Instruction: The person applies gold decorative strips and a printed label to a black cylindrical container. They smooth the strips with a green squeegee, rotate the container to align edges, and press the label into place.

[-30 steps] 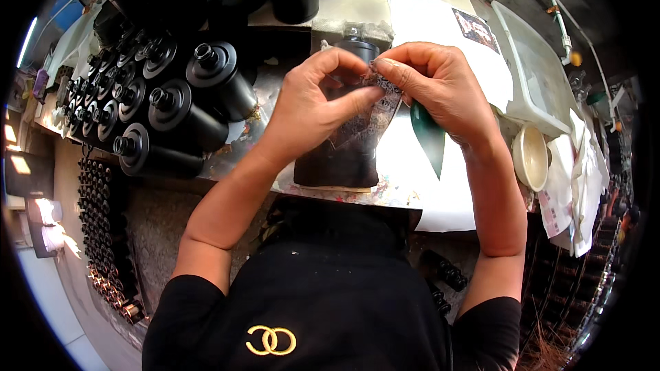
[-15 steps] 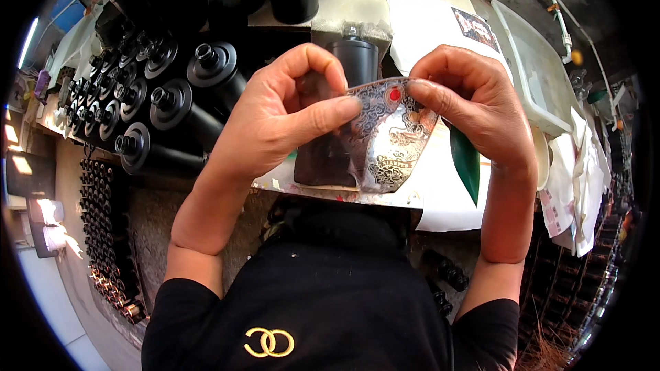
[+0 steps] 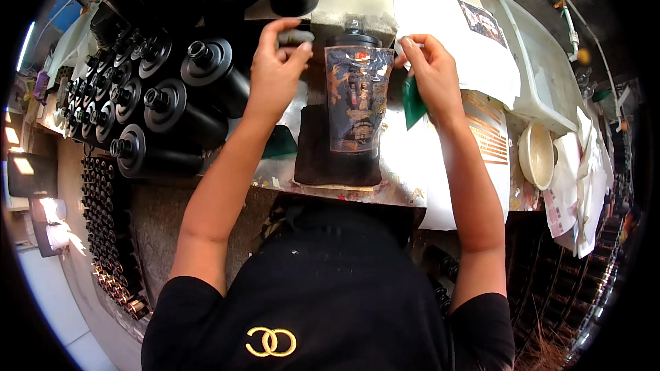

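A printed clear film (image 3: 357, 99) with dark ornament and a red spot lies over a black bottle (image 3: 357, 40), which rests on a dark pad (image 3: 309, 165). My left hand (image 3: 275, 69) is raised to the left of the film and apart from it, fingers curved and spread. A grey-green piece (image 3: 295, 37) shows at its fingers; I cannot tell whether it is a finger covering. Right of the film, my right hand (image 3: 436, 72) has its fingers closed, with a flat green pointed scraper (image 3: 414, 104) hanging from it. Another dark green piece (image 3: 280, 143) lies on the table.
Several black bottles (image 3: 199, 69) stand at the left, more along the back. White sheets (image 3: 457, 48) cover the table's right side. Beyond them are a white plastic tray (image 3: 540, 75) and a cream bowl (image 3: 537, 154). The table's front edge (image 3: 405, 196) runs before me.
Both hands have let go of the film and moved apart and upward. The film, earlier held up between them, now lies over the bottle. The green scraper has moved with my right hand.
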The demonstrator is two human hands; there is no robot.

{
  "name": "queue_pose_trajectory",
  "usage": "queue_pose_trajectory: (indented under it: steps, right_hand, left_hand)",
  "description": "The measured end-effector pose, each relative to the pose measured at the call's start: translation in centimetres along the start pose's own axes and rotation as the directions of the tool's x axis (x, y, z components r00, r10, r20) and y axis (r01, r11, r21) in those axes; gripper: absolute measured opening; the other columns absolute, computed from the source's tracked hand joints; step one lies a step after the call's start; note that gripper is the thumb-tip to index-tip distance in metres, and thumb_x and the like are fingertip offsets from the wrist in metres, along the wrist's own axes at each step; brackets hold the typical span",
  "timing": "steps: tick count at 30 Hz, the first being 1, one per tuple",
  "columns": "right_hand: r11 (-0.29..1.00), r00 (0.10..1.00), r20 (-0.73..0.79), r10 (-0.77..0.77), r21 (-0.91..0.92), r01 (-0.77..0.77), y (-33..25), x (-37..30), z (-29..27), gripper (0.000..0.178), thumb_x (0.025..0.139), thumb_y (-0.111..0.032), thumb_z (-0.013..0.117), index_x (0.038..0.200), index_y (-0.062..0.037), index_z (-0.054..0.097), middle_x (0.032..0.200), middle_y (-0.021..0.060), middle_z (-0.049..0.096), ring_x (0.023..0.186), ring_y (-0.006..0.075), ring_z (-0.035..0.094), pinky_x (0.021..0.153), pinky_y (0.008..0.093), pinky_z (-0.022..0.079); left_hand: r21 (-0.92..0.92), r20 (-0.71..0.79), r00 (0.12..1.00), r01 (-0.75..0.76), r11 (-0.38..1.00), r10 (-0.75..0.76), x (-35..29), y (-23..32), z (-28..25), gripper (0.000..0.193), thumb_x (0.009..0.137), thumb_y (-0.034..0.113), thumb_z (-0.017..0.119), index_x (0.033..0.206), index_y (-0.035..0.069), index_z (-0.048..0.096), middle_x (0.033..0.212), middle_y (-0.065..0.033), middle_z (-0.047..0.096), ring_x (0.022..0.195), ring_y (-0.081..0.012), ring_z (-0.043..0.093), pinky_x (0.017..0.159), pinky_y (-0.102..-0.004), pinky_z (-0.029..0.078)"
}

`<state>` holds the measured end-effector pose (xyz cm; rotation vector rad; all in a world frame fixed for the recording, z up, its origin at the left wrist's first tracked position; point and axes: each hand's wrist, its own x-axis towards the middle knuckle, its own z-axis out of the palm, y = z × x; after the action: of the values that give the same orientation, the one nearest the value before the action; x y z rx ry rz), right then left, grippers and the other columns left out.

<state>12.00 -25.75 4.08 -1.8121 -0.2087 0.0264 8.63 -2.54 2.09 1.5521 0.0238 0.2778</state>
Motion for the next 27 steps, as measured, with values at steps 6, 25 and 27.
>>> queue_pose_trajectory:
  steps: [6, 25, 27]
  right_hand:
    - [0.826, 0.762, 0.533, 0.368, 0.188, -0.531, 2.9, -5.2, -0.3, 0.051, 0.090, -0.047, 0.060, 0.110, -0.0001, 0.061, 0.064, -0.0013, 0.054, 0.059, 0.0028, 0.047, 0.053, 0.0171, 0.037]
    - [0.791, 0.771, 0.577, 0.269, 0.324, -0.519, 3.7, -7.8, 1.4, 0.068, 0.079, -0.022, 0.076, 0.136, -0.0001, 0.045, 0.067, -0.0079, 0.050, 0.058, 0.0011, 0.044, 0.053, 0.0170, 0.037]
    - [0.815, 0.774, 0.580, 0.255, 0.302, -0.494, 4.1, -7.8, 1.4, 0.069, 0.078, -0.021, 0.077, 0.136, -0.0002, 0.045, 0.066, -0.0080, 0.050, 0.058, 0.0013, 0.045, 0.054, 0.0170, 0.037]
  left_hand:
    - [-0.074, 0.333, 0.876, 0.392, 0.917, -0.348, -6.3, -2.3, -0.9, 0.073, 0.085, 0.037, 0.069, 0.138, 0.000, 0.035, 0.128, -0.0166, 0.050, 0.119, -0.0212, 0.049, 0.100, -0.0334, 0.039]
    - [-0.254, 0.668, 0.666, 0.622, 0.740, -0.331, -5.0, -1.8, -2.1, 0.087, 0.081, 0.003, 0.071, 0.149, 0.001, 0.015, 0.139, -0.0112, 0.042, 0.128, -0.0199, 0.042, 0.107, -0.0329, 0.035]
    - [-0.213, 0.650, 0.687, 0.574, 0.790, -0.324, -5.1, -1.4, -2.0, 0.085, 0.082, 0.005, 0.071, 0.148, 0.001, 0.017, 0.139, -0.0110, 0.042, 0.128, -0.0197, 0.042, 0.107, -0.0326, 0.036]
